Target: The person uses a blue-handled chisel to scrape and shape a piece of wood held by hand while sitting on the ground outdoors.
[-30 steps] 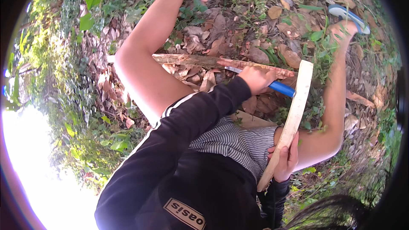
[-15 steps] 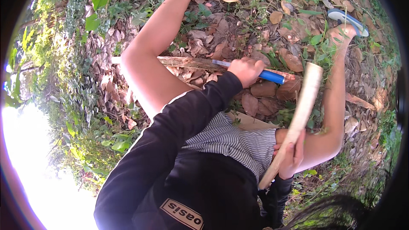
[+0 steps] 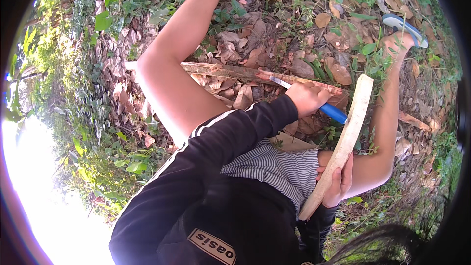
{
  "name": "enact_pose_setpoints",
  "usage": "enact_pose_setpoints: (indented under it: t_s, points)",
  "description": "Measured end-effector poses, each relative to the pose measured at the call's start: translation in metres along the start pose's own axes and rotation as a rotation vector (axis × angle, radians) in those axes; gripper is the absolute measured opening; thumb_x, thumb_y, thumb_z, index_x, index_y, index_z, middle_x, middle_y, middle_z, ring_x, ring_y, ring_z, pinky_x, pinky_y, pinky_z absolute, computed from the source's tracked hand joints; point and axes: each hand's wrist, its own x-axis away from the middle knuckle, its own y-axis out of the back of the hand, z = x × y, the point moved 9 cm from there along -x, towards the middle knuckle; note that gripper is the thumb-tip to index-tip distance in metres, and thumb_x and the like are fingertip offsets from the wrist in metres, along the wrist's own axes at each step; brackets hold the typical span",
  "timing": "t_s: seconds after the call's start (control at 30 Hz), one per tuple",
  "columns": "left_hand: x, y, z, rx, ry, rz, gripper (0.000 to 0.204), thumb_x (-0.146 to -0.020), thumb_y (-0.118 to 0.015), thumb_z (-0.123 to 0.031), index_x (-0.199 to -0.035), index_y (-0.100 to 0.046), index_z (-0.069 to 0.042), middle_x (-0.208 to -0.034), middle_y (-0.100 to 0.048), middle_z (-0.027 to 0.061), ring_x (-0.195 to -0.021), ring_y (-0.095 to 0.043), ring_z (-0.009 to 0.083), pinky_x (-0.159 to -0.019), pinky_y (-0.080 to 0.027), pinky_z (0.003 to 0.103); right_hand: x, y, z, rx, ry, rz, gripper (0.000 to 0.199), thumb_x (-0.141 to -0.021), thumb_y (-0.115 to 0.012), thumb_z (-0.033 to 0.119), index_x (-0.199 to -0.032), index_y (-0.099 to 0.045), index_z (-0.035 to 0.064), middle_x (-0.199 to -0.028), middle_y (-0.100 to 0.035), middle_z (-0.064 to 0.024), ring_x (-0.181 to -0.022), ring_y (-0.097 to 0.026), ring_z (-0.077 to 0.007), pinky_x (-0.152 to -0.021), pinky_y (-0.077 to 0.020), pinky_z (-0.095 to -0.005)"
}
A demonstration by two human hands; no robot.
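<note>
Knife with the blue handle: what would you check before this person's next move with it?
1. Left hand closed fully round the blue-handled knife: ok.
2. Blade resting on the long brown stick: ok, as far as the picture shows.
3. Bare left leg out of the blade's line: not ok. It crosses the same stick ahead of the tip.
4. Right hand clear of the blade: ok. It grips the pale slat well away from the blade.
5. Blade edge sharp and undamaged: cannot tell.
</note>
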Motion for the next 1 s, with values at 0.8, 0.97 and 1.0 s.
enact_pose_setpoints:
  t_s: [0.8, 0.97, 1.0]
  points:
    - [-0.002, -0.004, 0.019, -0.047, 0.036, 0.045, 0.021, -0.072, -0.068, -0.023, -0.084, -0.056, -0.010, -0.063, -0.058, 0.0038, -0.058, -0.063, 0.0243, -0.050, -0.052, 0.039, 0.002, 0.007, 0.003, -0.133, 0.085, -0.126, 0.062, -0.099, -0.046, 0.019, -0.151, -0.022, -0.0029, -0.082, -0.063, -0.0173, -0.058, -0.057, -0.0163, -0.051, -0.0473, -0.0257]
    - [0.005, -0.002, 0.024, -0.110, 0.037, 0.043, 0.017, -0.074, -0.065, -0.022, -0.080, -0.055, -0.010, -0.062, -0.058, 0.0045, -0.057, -0.063, 0.0245, -0.048, -0.051, 0.039, 0.007, -0.005, 0.007, 0.146, 0.087, 0.026, 0.060, -0.099, -0.045, 0.018, -0.151, -0.025, -0.0029, -0.099, -0.063, -0.0187, -0.067, -0.063, -0.0192, -0.054, -0.0519, -0.0267]
    - [0.004, -0.001, 0.024, -0.113, 0.042, 0.037, 0.016, -0.075, -0.065, -0.022, -0.081, -0.056, -0.010, -0.061, -0.058, 0.0046, -0.057, -0.063, 0.0243, -0.047, -0.051, 0.039, 0.006, -0.005, 0.006, 0.160, 0.085, 0.035, 0.060, -0.099, -0.045, 0.018, -0.151, -0.025, -0.0028, -0.100, -0.063, -0.0185, -0.068, -0.064, -0.0195, -0.055, -0.0526, -0.0269]
